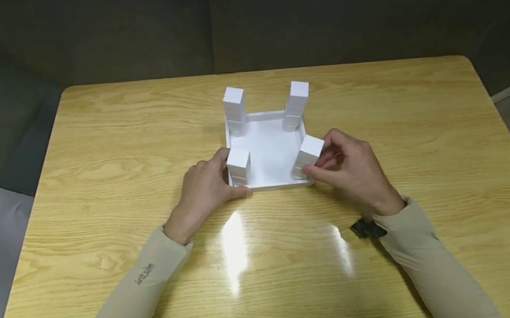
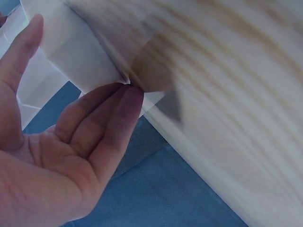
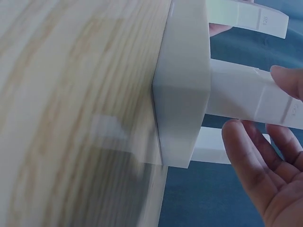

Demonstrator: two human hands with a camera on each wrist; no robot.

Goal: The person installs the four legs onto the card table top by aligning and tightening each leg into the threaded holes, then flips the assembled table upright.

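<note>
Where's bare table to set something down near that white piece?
Bare wood on the table left of the white tray, right of it, and behind it to the far edge. Crowded at its near corners: left hand and right hand hold the posts there.

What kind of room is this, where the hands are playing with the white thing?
Probably a plain work or recording corner, not a home: a bare wooden table, dark padded-looking walls close behind it, and only a white legged tray on it.

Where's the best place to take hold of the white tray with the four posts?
Probably by the white tray's near edge, coming in from both sides under the two near posts, where the left hand and right hand sit; the posts look tall and tippy.
</note>
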